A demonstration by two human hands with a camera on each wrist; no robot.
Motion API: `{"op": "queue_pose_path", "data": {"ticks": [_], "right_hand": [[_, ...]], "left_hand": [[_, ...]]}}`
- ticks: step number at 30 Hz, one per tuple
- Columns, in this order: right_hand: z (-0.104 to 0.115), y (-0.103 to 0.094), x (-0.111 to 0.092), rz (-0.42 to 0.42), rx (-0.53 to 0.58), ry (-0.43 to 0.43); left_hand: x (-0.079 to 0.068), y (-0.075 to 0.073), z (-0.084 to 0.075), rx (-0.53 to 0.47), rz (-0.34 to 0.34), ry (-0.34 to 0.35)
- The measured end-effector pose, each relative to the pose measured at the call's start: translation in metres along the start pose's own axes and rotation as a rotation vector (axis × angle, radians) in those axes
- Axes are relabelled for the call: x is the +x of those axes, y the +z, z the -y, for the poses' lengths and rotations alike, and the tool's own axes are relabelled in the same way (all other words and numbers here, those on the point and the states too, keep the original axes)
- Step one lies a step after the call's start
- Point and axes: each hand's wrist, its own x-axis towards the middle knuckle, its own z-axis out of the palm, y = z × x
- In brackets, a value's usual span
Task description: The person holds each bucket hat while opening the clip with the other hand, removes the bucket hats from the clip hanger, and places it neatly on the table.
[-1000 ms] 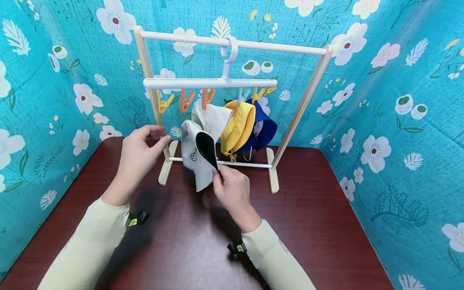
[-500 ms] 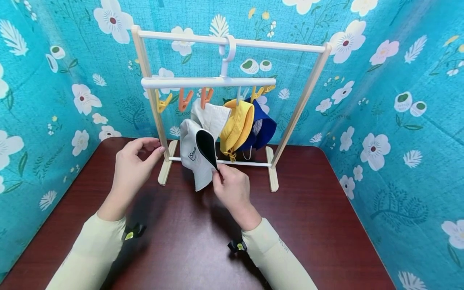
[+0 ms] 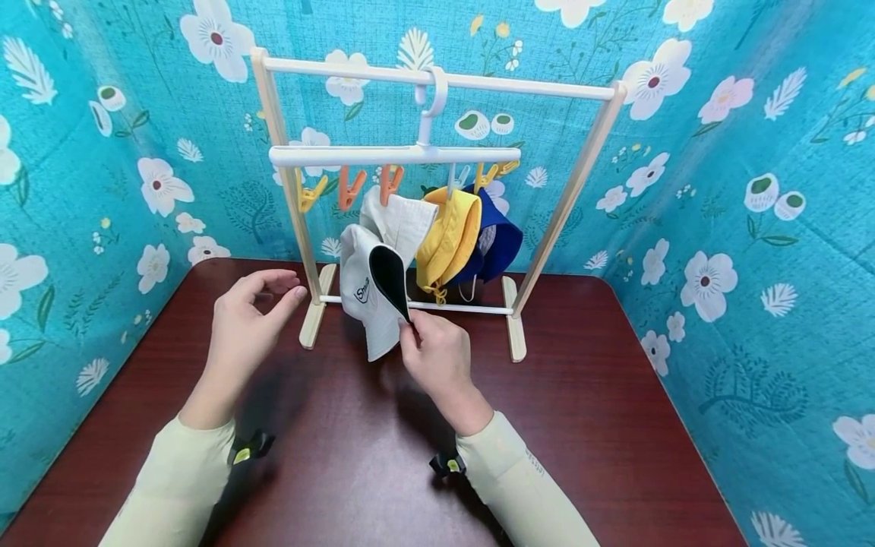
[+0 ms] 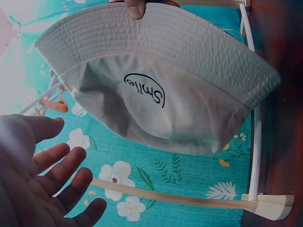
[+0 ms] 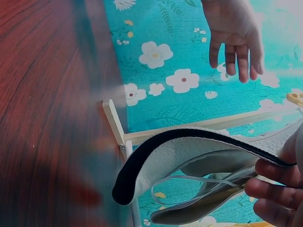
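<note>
My right hand [image 3: 437,349] pinches the brim of a pale bucket hat [image 3: 358,281], keeping it in the air in front of the rack. Black lettering reading "Smile" marks its crown in the left wrist view, and a dark lining edge shows along the brim in the right wrist view. To the left of the hat, my left hand [image 3: 242,327] is held up with relaxed fingers, touching nothing. Behind, an off-white hat [image 3: 403,220] hangs from an orange clip [image 3: 391,184]. Beside it hang a yellow hat [image 3: 447,235] and a dark blue hat [image 3: 502,239].
A white hanger [image 3: 396,156] hooks over the top bar of a wooden rack [image 3: 577,194]. Toward its left end hang a yellow clip [image 3: 311,194] and another orange clip [image 3: 352,190], holding nothing. The rack stands on a dark red table [image 3: 581,410] before flowered cloth.
My left hand has drawn down and slightly left, away from the hat. The right hand and the pale hat stay almost where they were.
</note>
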Motion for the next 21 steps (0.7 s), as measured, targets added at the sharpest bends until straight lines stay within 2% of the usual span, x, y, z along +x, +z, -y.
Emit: {"op": "queue_pose_path", "data": {"ticks": [9,21], "right_hand": [[0.004,0.001,0.000,0.025,0.002,-0.012],[0.012,0.002,-0.001,0.025,0.006,-0.101]], "left_hand": [[0.000,0.000,0.008,-0.018,-0.003,-0.020],[0.007,-0.014,0.021,-0.033,-0.055,-0.076]]}}
